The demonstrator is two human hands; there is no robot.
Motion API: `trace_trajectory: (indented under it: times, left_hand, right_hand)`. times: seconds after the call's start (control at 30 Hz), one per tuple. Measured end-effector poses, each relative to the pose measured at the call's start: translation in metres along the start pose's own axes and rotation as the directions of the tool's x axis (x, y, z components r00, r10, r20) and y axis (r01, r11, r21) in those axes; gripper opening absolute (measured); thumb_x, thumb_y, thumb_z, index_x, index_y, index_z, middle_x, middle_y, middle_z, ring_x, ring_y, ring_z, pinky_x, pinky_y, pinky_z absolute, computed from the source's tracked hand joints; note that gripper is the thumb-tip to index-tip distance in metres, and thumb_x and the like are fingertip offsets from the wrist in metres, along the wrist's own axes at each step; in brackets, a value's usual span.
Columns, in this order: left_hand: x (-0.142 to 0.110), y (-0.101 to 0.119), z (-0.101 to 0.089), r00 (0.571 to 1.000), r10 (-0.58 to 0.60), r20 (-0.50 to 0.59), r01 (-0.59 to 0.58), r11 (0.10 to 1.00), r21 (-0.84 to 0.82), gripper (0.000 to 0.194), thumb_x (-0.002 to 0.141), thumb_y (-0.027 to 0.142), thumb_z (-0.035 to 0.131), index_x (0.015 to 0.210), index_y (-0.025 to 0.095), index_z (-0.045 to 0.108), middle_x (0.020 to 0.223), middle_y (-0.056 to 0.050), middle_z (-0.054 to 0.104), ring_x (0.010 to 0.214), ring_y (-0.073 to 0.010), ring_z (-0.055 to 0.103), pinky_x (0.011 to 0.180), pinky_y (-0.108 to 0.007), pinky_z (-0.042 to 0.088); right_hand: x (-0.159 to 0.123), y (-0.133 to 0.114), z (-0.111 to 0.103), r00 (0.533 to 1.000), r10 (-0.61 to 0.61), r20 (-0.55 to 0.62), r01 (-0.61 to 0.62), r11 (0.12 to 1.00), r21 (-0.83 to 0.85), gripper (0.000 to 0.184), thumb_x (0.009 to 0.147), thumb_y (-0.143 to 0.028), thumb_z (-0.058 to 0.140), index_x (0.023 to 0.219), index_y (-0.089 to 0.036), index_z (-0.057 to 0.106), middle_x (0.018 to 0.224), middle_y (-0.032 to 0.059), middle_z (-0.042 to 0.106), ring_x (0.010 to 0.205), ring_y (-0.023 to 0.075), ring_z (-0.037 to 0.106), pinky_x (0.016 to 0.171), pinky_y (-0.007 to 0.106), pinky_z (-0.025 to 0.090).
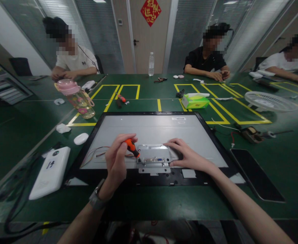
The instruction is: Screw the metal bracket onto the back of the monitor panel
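Observation:
A monitor panel lies face down on the green table, its grey metal back up inside a black frame. Near its front edge sits a metal cover plate with port sockets. My left hand is closed on an orange-handled screwdriver, whose tip points down at the plate's left corner. My right hand rests on the right side of the plate with fingers bent over it, pressing it. Thin wires trail left of the plate.
Left of the panel lie a white power bank, a small white case and a pink-lidded bottle. A dark phone and a soldering tool lie right. A tissue pack, fan, and three seated people are beyond.

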State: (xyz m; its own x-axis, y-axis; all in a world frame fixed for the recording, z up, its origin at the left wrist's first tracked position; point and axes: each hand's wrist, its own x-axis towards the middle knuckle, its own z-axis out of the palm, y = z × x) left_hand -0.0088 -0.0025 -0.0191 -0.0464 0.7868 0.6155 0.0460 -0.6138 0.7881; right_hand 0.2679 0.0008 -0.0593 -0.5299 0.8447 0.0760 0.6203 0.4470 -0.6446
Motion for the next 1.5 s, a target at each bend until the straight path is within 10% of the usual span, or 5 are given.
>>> trace_trajectory:
  times: [0.27, 1.23, 1.5]
  left_hand:
    - [0.0023, 0.0028, -0.0016, 0.986, 0.163, -0.013, -0.16, 0.976, 0.147, 0.014, 0.087, 0.021, 0.058, 0.093, 0.021, 0.071, 0.085, -0.002, 0.052, 0.079, -0.0125, 0.054, 0.068, -0.025, 0.046]
    - [-0.0019, 0.0069, 0.0015, 1.0, 0.015, 0.002, -0.015, 0.996, 0.084, 0.027, 0.095, 0.023, 0.043, 0.109, 0.017, 0.066, 0.094, -0.008, 0.069, 0.084, -0.0158, 0.064, 0.075, -0.031, 0.053]
    - [0.0015, 0.0021, -0.0012, 0.982, 0.183, 0.037, -0.186, 0.976, 0.109, 0.019, 0.086, 0.022, 0.059, 0.103, 0.021, 0.069, 0.093, -0.005, 0.057, 0.086, -0.0149, 0.056, 0.071, -0.028, 0.048]
  right_hand:
    - [0.0004, 0.0011, 0.0, 1.0, -0.003, 0.0, 0.003, 1.0, 0.004, 0.068, 0.076, -0.044, 0.071, 0.137, -0.029, 0.044, 0.128, 0.0093, 0.044, 0.123, 0.0281, 0.043, 0.107, 0.046, 0.038]
    - [0.0004, -0.0027, -0.0019, 1.0, -0.002, 0.0, 0.002, 1.0, 0.008, 0.067, 0.076, -0.045, 0.071, 0.136, -0.03, 0.045, 0.128, 0.0093, 0.045, 0.123, 0.0294, 0.043, 0.106, 0.05, 0.038]
    - [0.0002, -0.0016, -0.001, 1.0, -0.003, -0.002, 0.003, 1.0, 0.008, 0.067, 0.076, -0.042, 0.072, 0.136, -0.029, 0.046, 0.128, 0.01, 0.045, 0.123, 0.0289, 0.043, 0.107, 0.048, 0.037]
